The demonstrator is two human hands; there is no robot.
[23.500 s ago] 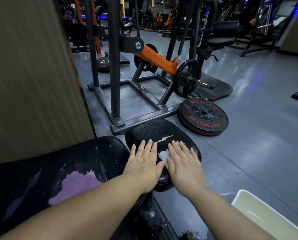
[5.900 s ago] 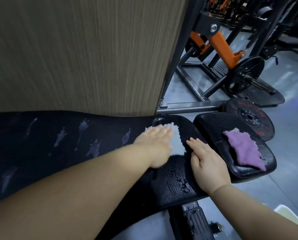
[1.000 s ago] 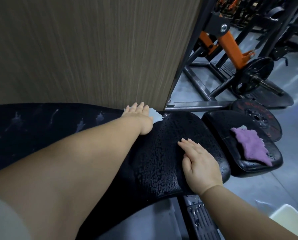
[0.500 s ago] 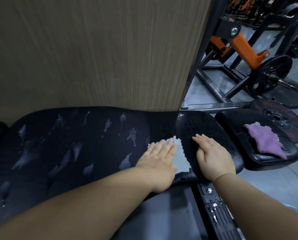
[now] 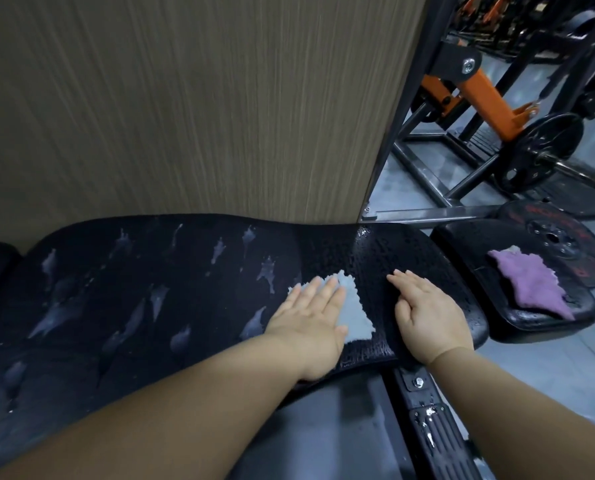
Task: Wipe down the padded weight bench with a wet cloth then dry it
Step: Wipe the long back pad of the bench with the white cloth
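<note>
1. Rail: black metal bench rail with a ridged tread, at 5 o'clock in the view, running out from under the pad's near edge. There is a bolt at its upper end and drops of liquid on the tread.
2. Left hand: laid flat, fingers straight and together, palm pressing on the grey cloth. Nothing is gripped.
3. Grey cloth: flat on the back pad, near the pad's right end. Its uncovered part shows at the left hand's 2 o'clock, and its edge is ragged.
4. Right hand: flat, fingers straight, palm down on bare pad at the grey cloth's 3 o'clock. It is just beside the cloth and holds nothing.
5. Back pad: long and black, running from 9 to 3 o'clock across the view. The left part shows pale patches. The right end, under both hands, is beaded with water.
6. Seat pad: separate black pad at the back pad's 3 o'clock, with a narrow gap between them. Its surface is wet. A purple cloth lies crumpled on it, with no hand on it.
7. Plate: black with red lettering, flat on the floor at the seat pad's 1 o'clock.
8. Panel: wood-grain, directly behind the back pad, filling 9 to 12 o'clock.
9. Rack: black steel frame with an orange arm, at 2 o'clock. It carries a black disc.
</note>
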